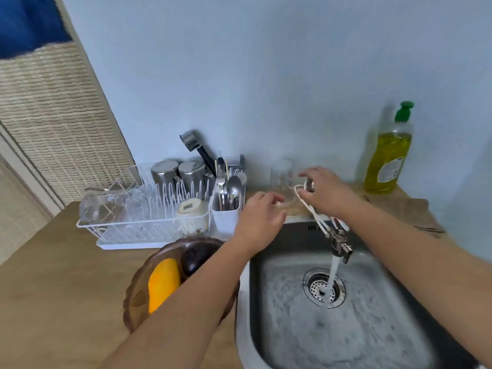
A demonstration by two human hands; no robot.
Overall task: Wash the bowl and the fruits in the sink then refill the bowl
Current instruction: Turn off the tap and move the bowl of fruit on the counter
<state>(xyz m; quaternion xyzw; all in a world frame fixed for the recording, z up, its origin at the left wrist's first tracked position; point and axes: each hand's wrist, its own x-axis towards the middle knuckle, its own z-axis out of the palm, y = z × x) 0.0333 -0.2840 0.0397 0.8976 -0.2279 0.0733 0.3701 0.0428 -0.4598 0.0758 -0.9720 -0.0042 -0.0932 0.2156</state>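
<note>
A brown glass bowl [138, 286] stands on the wooden counter left of the sink, partly hidden under my left forearm. In it lie a yellow mango [163, 283] and a dark round fruit [193, 258]. My left hand [259, 217] reaches past the bowl and its fingers pinch the rim of a clear glass dish [288, 202] behind the sink. My right hand [326, 191] grips the tap handle [309, 185]. Water runs from the faucet [340, 239] onto the drain [323, 287] of the steel sink [378, 310].
A white dish rack [149, 222] with steel cups, a cup and glassware stands at the back left, its cutlery holder [229, 206] next to my left hand. A clear glass [281, 174] stands by the wall. A dish soap bottle [388, 155] stands at the back right.
</note>
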